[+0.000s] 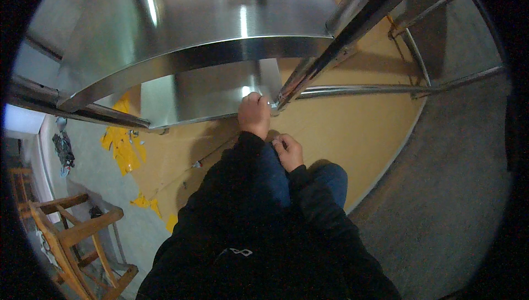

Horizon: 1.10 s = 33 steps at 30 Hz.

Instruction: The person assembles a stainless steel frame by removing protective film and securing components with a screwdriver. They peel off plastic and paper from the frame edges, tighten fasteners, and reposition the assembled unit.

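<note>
Because the lower shelf (209, 93) looks like stiff, polished sheet metal, it should feel slippery and hard to break, perhaps sharp along its rim; the whole frame is probably heavy, with the tubular leg (300, 76) the surer hold. It sits beneath the upper panel (209, 19), its near right corner beside that leg. The left hand (254, 115) is at this corner, fingers bent close together; whether they grip the edge I cannot tell. Near the knees, the right hand's (289, 152) fingers are curled, contents unclear. The overhanging panel and a crossbar (363, 89) limit reach; yellow scraps (125, 154) and a wooden stool (91, 228) lie leftward, well apart.
</note>
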Motion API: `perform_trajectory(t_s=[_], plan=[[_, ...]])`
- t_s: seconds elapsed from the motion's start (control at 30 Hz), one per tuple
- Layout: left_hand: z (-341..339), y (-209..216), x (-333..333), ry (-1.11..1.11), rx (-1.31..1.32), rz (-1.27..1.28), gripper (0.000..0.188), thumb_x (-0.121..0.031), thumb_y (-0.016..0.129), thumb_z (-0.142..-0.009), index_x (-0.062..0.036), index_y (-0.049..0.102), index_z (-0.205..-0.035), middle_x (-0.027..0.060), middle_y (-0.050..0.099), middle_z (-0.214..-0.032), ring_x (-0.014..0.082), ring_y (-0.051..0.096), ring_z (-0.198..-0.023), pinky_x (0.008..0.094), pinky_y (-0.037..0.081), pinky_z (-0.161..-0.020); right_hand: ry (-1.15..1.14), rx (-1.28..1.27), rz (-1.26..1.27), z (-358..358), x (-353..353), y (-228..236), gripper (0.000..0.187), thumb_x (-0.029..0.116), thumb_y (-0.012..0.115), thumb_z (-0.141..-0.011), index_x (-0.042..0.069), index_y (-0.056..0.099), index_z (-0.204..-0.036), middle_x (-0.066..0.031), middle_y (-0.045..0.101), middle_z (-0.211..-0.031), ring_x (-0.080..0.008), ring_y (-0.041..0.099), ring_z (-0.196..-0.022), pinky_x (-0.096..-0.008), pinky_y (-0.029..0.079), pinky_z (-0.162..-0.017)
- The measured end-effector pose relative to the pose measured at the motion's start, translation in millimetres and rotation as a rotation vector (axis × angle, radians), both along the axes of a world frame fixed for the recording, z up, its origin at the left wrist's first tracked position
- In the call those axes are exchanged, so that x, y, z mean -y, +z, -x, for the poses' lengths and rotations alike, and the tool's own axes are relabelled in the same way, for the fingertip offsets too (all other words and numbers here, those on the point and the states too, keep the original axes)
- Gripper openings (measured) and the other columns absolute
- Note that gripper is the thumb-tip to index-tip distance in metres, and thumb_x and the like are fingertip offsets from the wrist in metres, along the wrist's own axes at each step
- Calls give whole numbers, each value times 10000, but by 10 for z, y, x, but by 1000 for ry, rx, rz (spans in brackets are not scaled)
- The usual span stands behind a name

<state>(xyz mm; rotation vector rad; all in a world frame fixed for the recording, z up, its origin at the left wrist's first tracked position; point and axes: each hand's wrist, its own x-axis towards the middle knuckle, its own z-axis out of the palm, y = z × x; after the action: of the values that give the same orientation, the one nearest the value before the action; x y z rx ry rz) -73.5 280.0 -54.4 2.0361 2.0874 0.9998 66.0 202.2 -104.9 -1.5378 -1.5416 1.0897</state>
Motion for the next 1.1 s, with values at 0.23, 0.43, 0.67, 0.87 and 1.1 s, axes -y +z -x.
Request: perform_trajectory(t_s=[0.23, 0.43, 0.67, 0.87, 1.1], plan=[[22, 94, -17, -104, -203, 107, 112, -137, 500, -756, -93, 602, -746, 66, 563, -862, 278, 537, -890, 408, 433, -730, 13, 54, -29, -16, 4, -20, 181, 193, 601, -813, 40, 611, -909, -150, 631, -860, -295, 616, -797, -349, 481, -706], [88, 25, 15, -172, -227, 89, 105, -146, 499, -751, -108, 591, -784, 56, 549, -872, 250, 515, -926, 405, 407, -750, 27, 40, -44, 8, -9, 13, 174, 193, 597, -813, 36, 611, -886, -149, 623, -839, -310, 608, -782, -358, 478, -692], [236, -173, 160, -361, -231, -73, 108, -131, 516, -725, -79, 567, -805, 78, 528, -846, 271, 520, -861, 399, 410, -744, 20, 32, -50, 16, -29, 22, 150, 171, 599, -824, 27, 602, -866, -128, 604, -778, -252, 582, -711, -330, 463, -651], [312, -333, 408, -349, -167, -126, 88, -113, 525, -729, -86, 590, -783, 87, 549, -864, 279, 539, -874, 400, 417, -760, -5, -499, 393, 122, -396, 214, 161, 209, 612, -863, 54, 570, -856, -26, 581, -751, -80, 525, -619, -212, 414, -541], [365, -248, 576, -431, 558, 201, 162, -114, 601, -766, -68, 620, -920, 122, 596, -942, 300, 551, -929, 414, 442, -802, 41, -940, 639, 459, -631, 373, 262, 277, 636, -852, 22, 583, -878, -27, 594, -758, -88, 535, -582, -224, 388, -462]])
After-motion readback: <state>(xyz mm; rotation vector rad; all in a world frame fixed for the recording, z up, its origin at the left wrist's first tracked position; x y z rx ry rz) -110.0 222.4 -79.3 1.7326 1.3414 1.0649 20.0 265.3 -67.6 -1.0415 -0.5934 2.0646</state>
